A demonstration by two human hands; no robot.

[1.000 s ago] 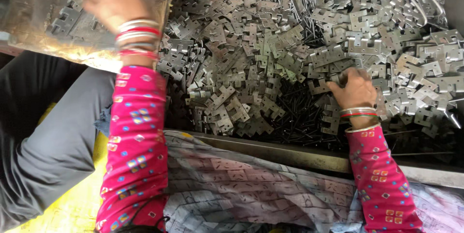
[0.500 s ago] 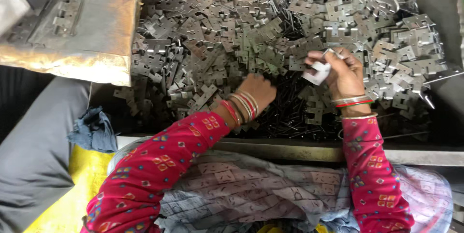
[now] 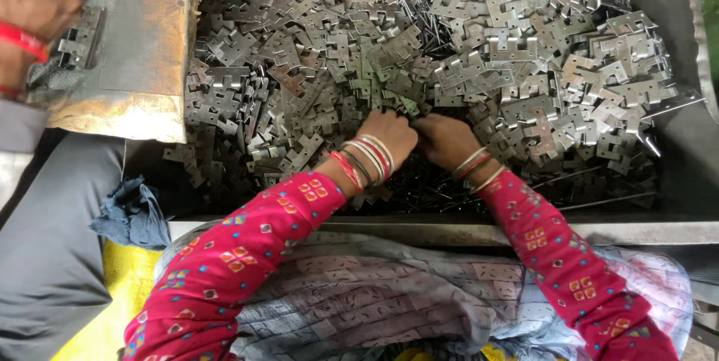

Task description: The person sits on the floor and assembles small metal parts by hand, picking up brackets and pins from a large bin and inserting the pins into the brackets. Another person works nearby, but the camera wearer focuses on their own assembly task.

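A deep heap of small grey stamped metal plates [image 3: 464, 69] fills a dark bin. My left hand [image 3: 389, 138] and my right hand [image 3: 447, 140] meet knuckles-up at the near middle of the heap, fingertips together and curled down among the plates. Both wrists wear bangles, and the sleeves are red with a pattern. The fingers hide what they hold. Thin dark pins [image 3: 449, 196] lie under my wrists.
Another person's hand [image 3: 37, 9] with a red bangle rests on a worn metal sheet [image 3: 142, 54] at the top left. The bin's front rim [image 3: 636, 232] runs across below my wrists. A blue rag [image 3: 131, 215], a grey trouser leg [image 3: 45, 256] and patterned cloth [image 3: 374, 293] lie nearer.
My left hand came down from the metal sheet to the heap and now meets my right hand. My right hand lifted a plate, then moved left and down with it.
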